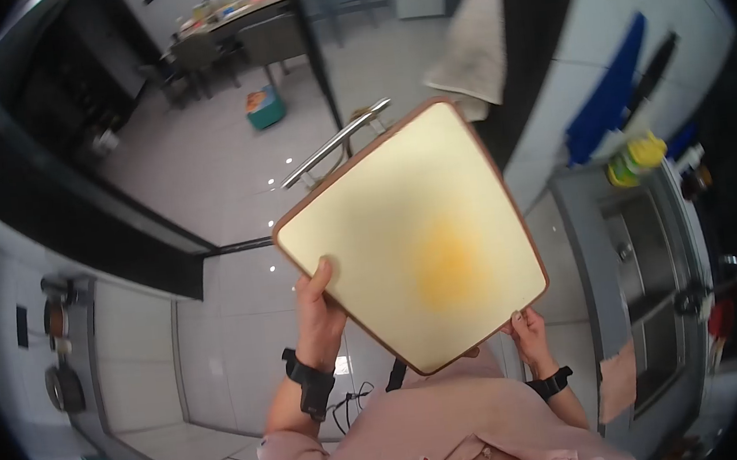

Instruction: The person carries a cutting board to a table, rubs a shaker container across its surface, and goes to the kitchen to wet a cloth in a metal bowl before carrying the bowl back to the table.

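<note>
A large cream-coloured rectangular board (372,265) with a brown rim and a yellowish-orange patch is held up in front of my body, tilted. My left hand (319,314) grips its left edge, the thumb on the face and the fingers behind. At the lower right edge, near the corner, my right hand (527,332) holds the rim with its fingers. Both wrists wear black straps. Beyond the board's upper left edge shows a metal bar handle (338,144).
On the right is a counter with a sink (647,265), a yellow-green container (637,160) and hanging blue cloth (608,87). A left counter holds pots (64,388). Past the glass door frame are chairs (273,42), a cluttered table and a teal box (266,111).
</note>
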A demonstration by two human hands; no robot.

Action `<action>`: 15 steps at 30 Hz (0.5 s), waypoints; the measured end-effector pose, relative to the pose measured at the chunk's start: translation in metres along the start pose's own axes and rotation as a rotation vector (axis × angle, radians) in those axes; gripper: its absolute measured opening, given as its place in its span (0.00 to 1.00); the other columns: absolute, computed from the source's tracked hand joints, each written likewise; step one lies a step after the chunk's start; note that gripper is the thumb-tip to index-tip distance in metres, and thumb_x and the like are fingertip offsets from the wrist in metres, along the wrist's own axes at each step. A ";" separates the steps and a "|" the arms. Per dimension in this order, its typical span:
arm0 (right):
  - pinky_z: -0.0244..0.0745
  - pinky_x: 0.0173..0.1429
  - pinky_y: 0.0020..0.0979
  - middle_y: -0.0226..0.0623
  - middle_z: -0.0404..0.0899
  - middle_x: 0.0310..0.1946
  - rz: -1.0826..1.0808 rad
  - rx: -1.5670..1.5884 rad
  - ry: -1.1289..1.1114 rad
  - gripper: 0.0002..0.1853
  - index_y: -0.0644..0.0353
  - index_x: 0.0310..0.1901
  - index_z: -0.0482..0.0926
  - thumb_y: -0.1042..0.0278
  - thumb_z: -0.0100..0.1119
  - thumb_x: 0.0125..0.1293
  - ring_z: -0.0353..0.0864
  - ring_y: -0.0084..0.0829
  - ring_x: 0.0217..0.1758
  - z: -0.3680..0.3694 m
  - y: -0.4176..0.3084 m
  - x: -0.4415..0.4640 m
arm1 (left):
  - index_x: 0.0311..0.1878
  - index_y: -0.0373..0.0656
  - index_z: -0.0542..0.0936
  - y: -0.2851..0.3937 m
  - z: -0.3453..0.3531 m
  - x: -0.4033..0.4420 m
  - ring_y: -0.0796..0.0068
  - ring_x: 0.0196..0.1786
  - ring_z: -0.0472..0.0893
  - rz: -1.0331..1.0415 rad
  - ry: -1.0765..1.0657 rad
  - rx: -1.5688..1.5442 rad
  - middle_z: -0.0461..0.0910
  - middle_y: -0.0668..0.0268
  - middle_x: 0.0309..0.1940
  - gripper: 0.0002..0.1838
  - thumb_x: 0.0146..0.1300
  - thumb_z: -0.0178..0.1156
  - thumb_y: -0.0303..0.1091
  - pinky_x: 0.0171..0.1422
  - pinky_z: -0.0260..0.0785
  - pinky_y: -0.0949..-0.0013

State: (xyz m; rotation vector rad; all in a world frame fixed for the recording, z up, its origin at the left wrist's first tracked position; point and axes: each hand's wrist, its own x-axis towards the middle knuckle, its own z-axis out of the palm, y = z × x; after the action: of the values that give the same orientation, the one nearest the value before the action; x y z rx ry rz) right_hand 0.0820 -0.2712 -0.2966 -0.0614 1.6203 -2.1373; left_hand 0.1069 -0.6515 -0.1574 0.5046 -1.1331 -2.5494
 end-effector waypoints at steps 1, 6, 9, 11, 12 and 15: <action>0.72 0.58 0.27 0.35 0.79 0.53 0.053 -0.013 -0.088 0.21 0.65 0.63 0.70 0.60 0.51 0.76 0.78 0.24 0.53 0.015 0.002 0.025 | 0.67 0.35 0.67 0.013 -0.024 -0.003 0.62 0.62 0.76 0.055 0.071 -0.057 0.74 0.58 0.62 0.29 0.69 0.60 0.41 0.66 0.70 0.59; 0.74 0.61 0.32 0.37 0.79 0.55 0.197 0.080 -0.430 0.21 0.67 0.63 0.71 0.61 0.48 0.78 0.78 0.26 0.56 0.128 -0.022 0.134 | 0.67 0.35 0.66 0.051 -0.101 -0.020 0.63 0.64 0.75 0.289 0.360 -0.248 0.74 0.58 0.62 0.30 0.70 0.60 0.43 0.68 0.69 0.58; 0.75 0.59 0.32 0.36 0.80 0.52 0.254 -0.045 -0.718 0.18 0.67 0.59 0.73 0.63 0.53 0.76 0.80 0.26 0.52 0.207 -0.014 0.185 | 0.69 0.36 0.65 0.087 -0.138 0.001 0.61 0.65 0.74 0.402 0.465 -0.328 0.72 0.57 0.63 0.31 0.70 0.59 0.45 0.69 0.69 0.56; 0.75 0.59 0.32 0.35 0.81 0.50 0.270 -0.106 -0.845 0.17 0.67 0.58 0.74 0.64 0.55 0.74 0.81 0.26 0.51 0.247 -0.010 0.221 | 0.69 0.36 0.63 0.105 -0.150 0.016 0.61 0.66 0.73 0.477 0.485 -0.369 0.71 0.56 0.65 0.32 0.71 0.59 0.45 0.70 0.69 0.55; 0.75 0.60 0.32 0.35 0.81 0.50 0.290 -0.084 -0.877 0.18 0.67 0.59 0.74 0.65 0.56 0.73 0.81 0.26 0.51 0.277 -0.011 0.247 | 0.70 0.36 0.62 0.123 -0.155 0.030 0.59 0.66 0.73 0.501 0.561 -0.374 0.69 0.55 0.66 0.32 0.71 0.58 0.44 0.70 0.68 0.54; 0.79 0.56 0.32 0.34 0.82 0.48 0.309 -0.039 -0.907 0.20 0.67 0.60 0.73 0.61 0.55 0.74 0.83 0.27 0.48 0.348 -0.010 0.312 | 0.70 0.35 0.61 0.169 -0.158 0.068 0.58 0.67 0.71 0.561 0.664 -0.221 0.69 0.55 0.66 0.32 0.71 0.58 0.43 0.72 0.67 0.54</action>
State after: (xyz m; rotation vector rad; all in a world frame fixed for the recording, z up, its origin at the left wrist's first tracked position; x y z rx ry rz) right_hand -0.0957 -0.7021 -0.2535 -0.6446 1.0320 -1.4853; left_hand 0.1368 -0.8899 -0.1414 0.7665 -0.6218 -1.7833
